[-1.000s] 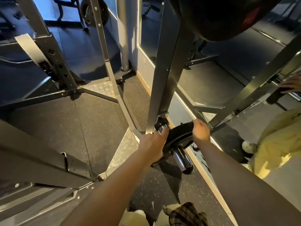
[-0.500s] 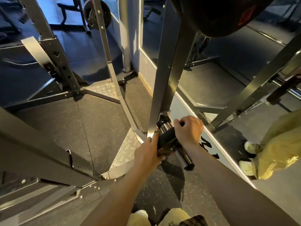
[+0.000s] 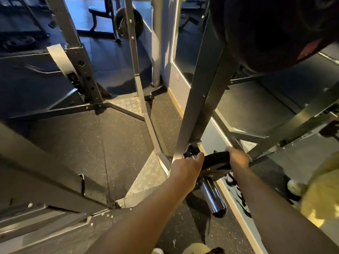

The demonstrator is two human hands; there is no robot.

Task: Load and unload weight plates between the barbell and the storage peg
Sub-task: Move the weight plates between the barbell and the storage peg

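The floor [image 3: 117, 143] fills most of the frame, dark speckled rubber with checker-plate steel patches at centre. Over it stands the rack [image 3: 200, 99], its grey upright slanting from the top centre down to the lower middle, with more posts in the upper left and a beam crossing the lower left corner. A mirror [image 3: 256, 107] runs along the right side, edged by a bright strip. At the top right a big dark plate [image 3: 266, 30] hangs close to the camera, only partly in view. Far off in the upper left centre another plate [image 3: 128, 22] sits on a distant bar.

Low on the upright, just right of centre, a chrome peg [image 3: 212, 197] sticks out toward the lower right. A small black plate [image 3: 214, 162] sits on the peg near its base, its disc tilted. Both hands are clamped on its rim, set apart on opposite sides: the left hand [image 3: 187, 167] on the edge beside the upright, the right hand [image 3: 238, 158] on the far edge by the mirror. Both forearms reach in from the bottom of the frame.
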